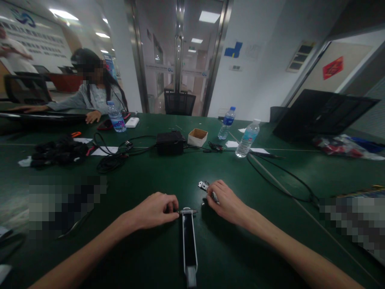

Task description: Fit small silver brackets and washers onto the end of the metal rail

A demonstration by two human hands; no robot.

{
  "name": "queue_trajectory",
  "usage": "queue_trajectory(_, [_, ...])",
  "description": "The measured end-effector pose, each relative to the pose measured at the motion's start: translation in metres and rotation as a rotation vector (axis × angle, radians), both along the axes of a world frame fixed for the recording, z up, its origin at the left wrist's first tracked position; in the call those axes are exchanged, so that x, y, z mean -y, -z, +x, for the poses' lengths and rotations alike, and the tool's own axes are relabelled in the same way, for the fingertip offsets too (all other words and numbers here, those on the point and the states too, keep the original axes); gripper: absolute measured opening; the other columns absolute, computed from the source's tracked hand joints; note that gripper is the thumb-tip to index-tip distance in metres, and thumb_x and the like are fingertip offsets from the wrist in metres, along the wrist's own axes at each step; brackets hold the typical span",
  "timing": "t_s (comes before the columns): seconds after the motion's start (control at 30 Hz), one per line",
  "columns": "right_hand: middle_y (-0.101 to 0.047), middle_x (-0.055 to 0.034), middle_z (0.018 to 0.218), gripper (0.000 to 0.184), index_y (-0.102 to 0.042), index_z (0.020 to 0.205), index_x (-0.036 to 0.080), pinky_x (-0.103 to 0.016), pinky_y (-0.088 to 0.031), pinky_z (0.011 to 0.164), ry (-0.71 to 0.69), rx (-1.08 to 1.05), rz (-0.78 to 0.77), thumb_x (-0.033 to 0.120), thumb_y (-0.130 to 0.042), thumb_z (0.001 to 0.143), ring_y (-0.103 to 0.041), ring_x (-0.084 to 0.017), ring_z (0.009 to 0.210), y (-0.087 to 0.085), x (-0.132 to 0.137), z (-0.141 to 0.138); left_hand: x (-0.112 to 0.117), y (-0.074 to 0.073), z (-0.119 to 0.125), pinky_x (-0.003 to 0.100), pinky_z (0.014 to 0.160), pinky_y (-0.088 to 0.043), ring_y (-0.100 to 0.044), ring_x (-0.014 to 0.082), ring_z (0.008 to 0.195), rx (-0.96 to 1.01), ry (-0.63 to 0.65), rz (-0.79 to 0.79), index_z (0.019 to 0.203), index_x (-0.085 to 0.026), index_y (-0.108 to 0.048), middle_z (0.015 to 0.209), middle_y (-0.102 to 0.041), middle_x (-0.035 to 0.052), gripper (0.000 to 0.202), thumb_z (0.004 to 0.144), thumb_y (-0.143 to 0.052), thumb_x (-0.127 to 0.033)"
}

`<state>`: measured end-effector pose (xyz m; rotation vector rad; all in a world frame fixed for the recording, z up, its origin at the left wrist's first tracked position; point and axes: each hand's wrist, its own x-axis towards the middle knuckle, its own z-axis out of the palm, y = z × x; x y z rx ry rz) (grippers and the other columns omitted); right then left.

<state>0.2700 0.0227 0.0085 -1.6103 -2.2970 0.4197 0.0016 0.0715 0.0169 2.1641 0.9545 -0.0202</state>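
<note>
A long narrow metal-framed device with a dark centre lies lengthwise on the green table, right in front of me. My left hand is closed, its fingertips pinching a small screw-like part at the device's far end. My right hand is closed round a small silver tool, whose tip sticks out to the left just beyond the device's far end.
Across the table lie tangled black cables, a black box, a small cardboard box, three water bottles and paper slips. A laptop stands at the right. A person sits at the far left.
</note>
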Motion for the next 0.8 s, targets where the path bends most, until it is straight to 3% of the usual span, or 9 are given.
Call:
queue_trajectory(0.2, [-0.062, -0.0056, 0.093, 0.005, -0.060, 0.085, 0.017, -0.031, -0.051, 0.074, -0.009, -0.061, 0.004, 0.013, -0.060, 0.084, -0.058, -0.018, 0.087, -0.008, 0.004, -0.008, -0.001, -0.002, 0.000, 0.026, 0.066, -0.047, -0.060, 0.0163, 0.078, 0.018, -0.029, 0.090, 0.100, -0.019, -0.064, 0.092, -0.065, 0.0027, 0.023, 0.091, -0.054, -0.037])
queue_trajectory(0.43, [-0.062, -0.0041, 0.095, 0.007, -0.057, 0.093, 0.018, -0.029, -0.051, 0.073, -0.122, -0.180, 0.067, 0.013, -0.057, 0.088, -0.058, -0.016, 0.087, -0.016, 0.014, -0.014, 0.008, -0.009, 0.006, 0.025, 0.063, -0.045, -0.057, 0.0153, 0.074, 0.075, -0.045, 0.162, 0.098, -0.018, -0.065, 0.092, -0.063, 0.0025, 0.022, 0.091, -0.054, -0.036])
queue_trajectory(0.67, [-0.066, -0.0045, 0.092, 0.009, -0.059, 0.095, 0.018, -0.030, -0.050, 0.078, -0.464, -0.251, 0.292, 0.018, -0.049, 0.095, -0.058, -0.015, 0.087, -0.012, 0.031, -0.026, 0.034, -0.015, 0.020, 0.022, 0.060, -0.044, -0.056, 0.0122, 0.067, 0.346, -0.021, 0.029, 0.098, -0.018, -0.066, 0.086, -0.065, -0.0002, 0.019, 0.090, -0.056, -0.033])
queue_trajectory(0.8, [-0.069, -0.0045, 0.088, 0.019, -0.060, 0.093, 0.019, -0.031, -0.050, 0.076, -0.521, -0.227, 0.457, 0.018, -0.042, 0.098, -0.060, -0.015, 0.084, -0.014, 0.037, -0.031, 0.041, -0.015, 0.024, 0.024, 0.065, -0.047, -0.059, 0.0139, 0.072, 0.416, -0.014, -0.123, 0.096, -0.017, -0.066, 0.087, -0.066, 0.0006, 0.016, 0.090, -0.056, -0.028])
